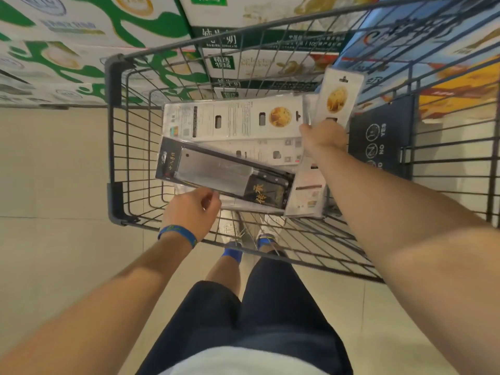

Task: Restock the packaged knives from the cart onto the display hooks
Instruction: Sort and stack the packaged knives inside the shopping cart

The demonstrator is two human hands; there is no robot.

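Note:
A wire cart point(119, 136) holds several packaged knives. A black-carded cleaver point(216, 169) lies slanted on top of the pile, and my left hand point(193, 209) pinches its near edge. A white-carded knife point(232, 119) lies flat behind it. My right hand point(323, 136) grips the lower end of another white knife pack point(338, 96) and holds it tilted up against the cart's far right side. A further white pack point(305, 196) lies at the cart's near right. No display hooks are in view.
Stacked green-and-white cartons point(81, 41) and blue cartons point(433, 50) stand beyond the cart. A dark child-seat flap with YES/NO signs point(378, 142) is at the cart's right. Beige tiled floor point(54, 185) lies to the left; my legs stand under the cart's near end.

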